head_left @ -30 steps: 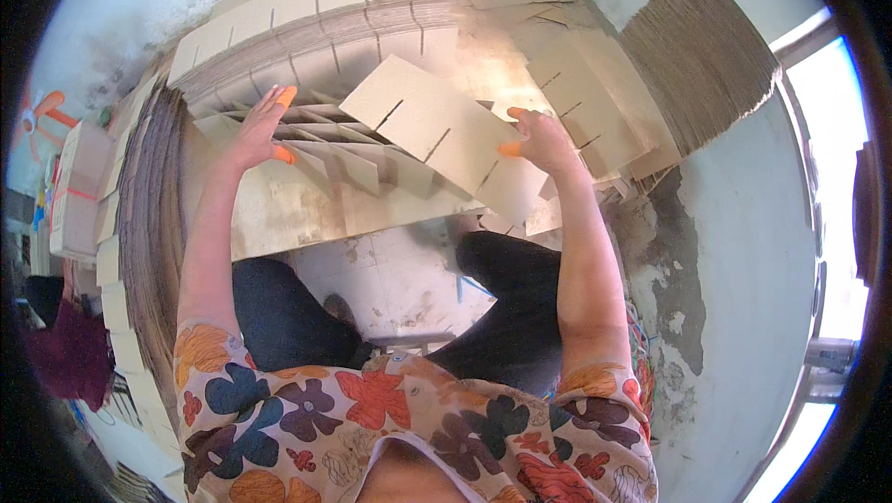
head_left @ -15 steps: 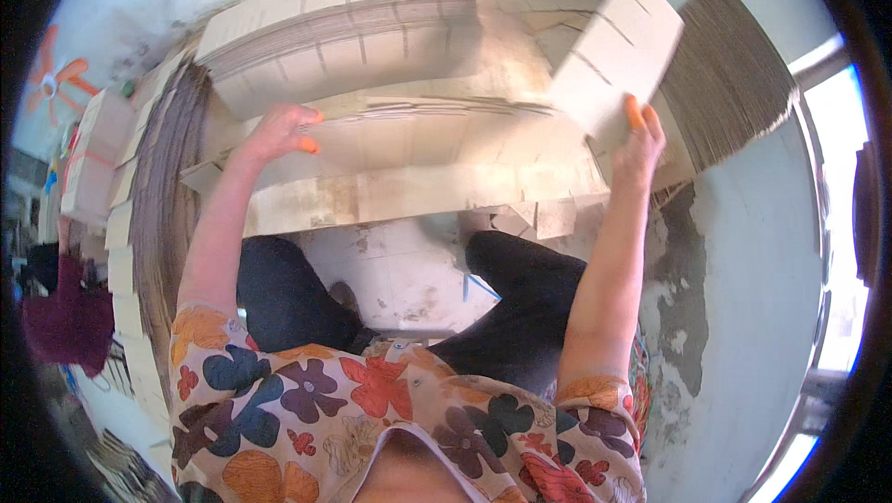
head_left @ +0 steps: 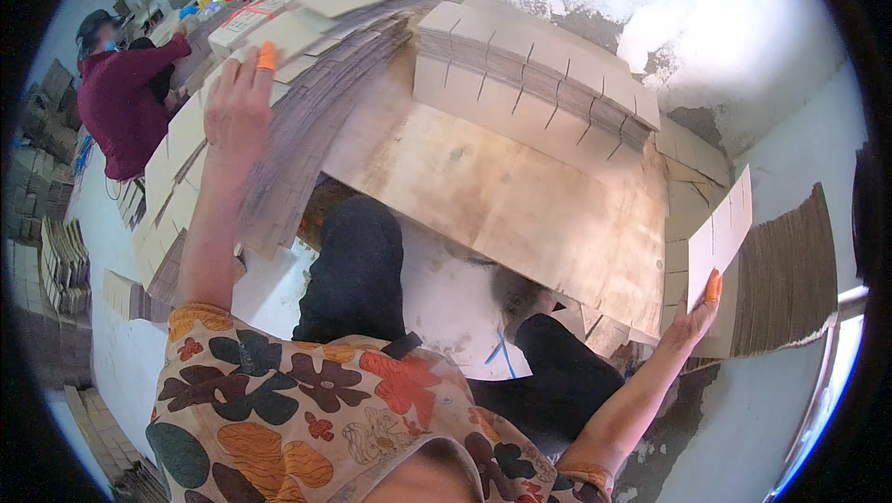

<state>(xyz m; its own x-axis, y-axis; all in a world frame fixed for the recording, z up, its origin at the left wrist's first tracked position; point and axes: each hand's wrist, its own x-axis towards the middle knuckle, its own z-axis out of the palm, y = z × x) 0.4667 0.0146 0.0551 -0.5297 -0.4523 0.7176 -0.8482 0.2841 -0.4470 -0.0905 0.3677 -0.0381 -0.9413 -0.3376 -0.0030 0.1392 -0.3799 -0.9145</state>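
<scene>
My right hand (head_left: 695,317), an orange finger cot on it, grips a pale slotted cardboard sheet (head_left: 720,234) by its lower end. This sheet is held up at the right, in front of a thick pile of grey-brown cardboard sheets (head_left: 785,271). Over at the left, my left hand (head_left: 240,99) rests on or just over a long bank of stacked slotted cardboard (head_left: 311,113), fingers stretched out and one wearing an orange cot. Nothing shows in its grasp. Between my arms lies a wooden board (head_left: 446,187).
A long block of slotted cardboard (head_left: 530,76) stands along the board's far side. Beyond the left bank, a person in a maroon top (head_left: 125,108) sits near a white box (head_left: 260,15). More cardboard bundles (head_left: 65,266) line the far left. My knees are under the board's near edge.
My view has turned left. My left hand has moved from the board to the left bank. The cardboard row between my hands no longer lies there. My right hand still holds a sheet.
</scene>
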